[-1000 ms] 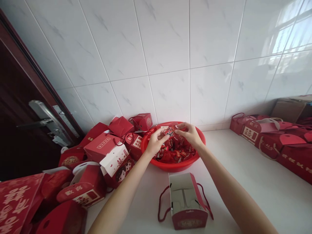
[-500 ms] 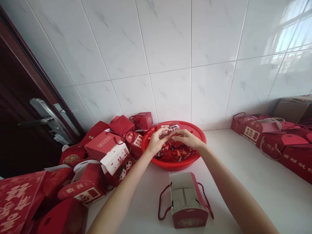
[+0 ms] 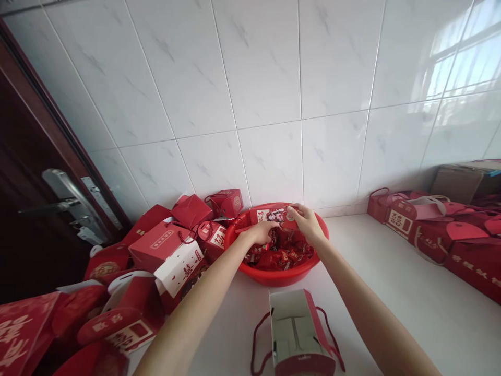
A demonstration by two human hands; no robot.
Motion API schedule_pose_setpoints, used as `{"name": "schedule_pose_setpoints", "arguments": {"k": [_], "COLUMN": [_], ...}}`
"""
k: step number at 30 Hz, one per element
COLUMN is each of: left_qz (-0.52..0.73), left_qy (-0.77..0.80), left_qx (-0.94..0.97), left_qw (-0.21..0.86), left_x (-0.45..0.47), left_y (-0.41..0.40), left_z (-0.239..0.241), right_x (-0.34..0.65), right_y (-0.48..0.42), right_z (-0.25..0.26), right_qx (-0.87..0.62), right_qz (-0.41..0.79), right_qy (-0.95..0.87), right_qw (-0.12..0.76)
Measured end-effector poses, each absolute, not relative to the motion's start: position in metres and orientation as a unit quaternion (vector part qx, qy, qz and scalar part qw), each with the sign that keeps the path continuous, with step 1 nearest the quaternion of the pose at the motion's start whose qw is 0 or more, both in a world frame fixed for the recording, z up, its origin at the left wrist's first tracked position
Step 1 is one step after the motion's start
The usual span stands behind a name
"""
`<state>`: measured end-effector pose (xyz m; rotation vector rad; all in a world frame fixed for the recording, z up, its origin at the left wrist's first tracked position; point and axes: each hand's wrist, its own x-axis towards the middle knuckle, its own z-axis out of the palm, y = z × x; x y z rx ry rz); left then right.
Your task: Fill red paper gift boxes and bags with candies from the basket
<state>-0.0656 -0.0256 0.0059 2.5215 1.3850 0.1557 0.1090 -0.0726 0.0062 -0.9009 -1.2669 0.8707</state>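
Note:
A red plastic basket (image 3: 270, 279) stands against the wall, filled with red-wrapped candies (image 3: 284, 258). My left hand (image 3: 263, 233) is inside it, low over the candies, its fingers curled; what they hold, if anything, is hidden. At the basket's back right, my right hand (image 3: 307, 222) has its thumb and fingers closed on the end of a red printed packet (image 3: 276, 215) with cartoon figures. In front of the basket sits an open gift box (image 3: 294, 329), pale inside, with dark red cord handles on both sides. The bottom of this box appears bare.
Many red gift boxes (image 3: 156, 245) crowd the left side, some with flaps up. More red boxes (image 3: 434, 230) line the right, near a brown carton (image 3: 456, 180). Behind the white counter (image 3: 364, 282) rises a tiled wall (image 3: 270, 162); a dark door (image 3: 35, 156) is at left.
My hands were together above the basket and have separated. The left has lowered toward the candies; the right has moved onto the packet's end. The view has shifted slightly.

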Motion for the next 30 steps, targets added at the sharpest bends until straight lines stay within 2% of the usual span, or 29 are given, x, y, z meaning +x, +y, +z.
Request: {"name": "schedule_pose_setpoints", "arguments": {"k": [3, 7, 9, 14, 21, 24, 30], "left_qz": [0.006, 0.055, 0.107, 0.326, 0.401, 0.399, 0.325], "left_qy": [0.502, 0.521, 0.522, 0.473, 0.426, 0.447, 0.512], "left_qx": [0.859, 0.844, 0.837, 0.797, 0.766, 0.764, 0.790], "left_qw": [0.101, 0.115, 0.123, 0.187, 0.268, 0.241, 0.097], "left_x": [-0.062, -0.068, -0.073, -0.080, -0.078, -0.078, -0.078], "left_y": [-0.015, -0.013, -0.014, -0.009, -0.006, -0.009, -0.019], "left_z": [0.001, -0.003, -0.002, 0.000, -0.005, -0.005, 0.001], "right_x": [0.109, 0.109, 0.108, 0.107, 0.110, 0.110, 0.109], "right_y": [-0.071, -0.069, -0.070, -0.072, -0.075, -0.076, -0.076], "right_z": [0.005, 0.004, 0.005, 0.007, 0.007, 0.006, 0.005], "right_qx": [-0.392, -0.397, -0.400, -0.388, -0.369, -0.367, -0.370], "right_qz": [0.426, 0.472, 0.488, 0.528, 0.523, 0.517, 0.512], "right_qy": [-0.504, -0.461, -0.437, -0.399, -0.438, -0.451, -0.452], "right_qw": [0.641, 0.638, 0.641, 0.641, 0.631, 0.629, 0.630]}}
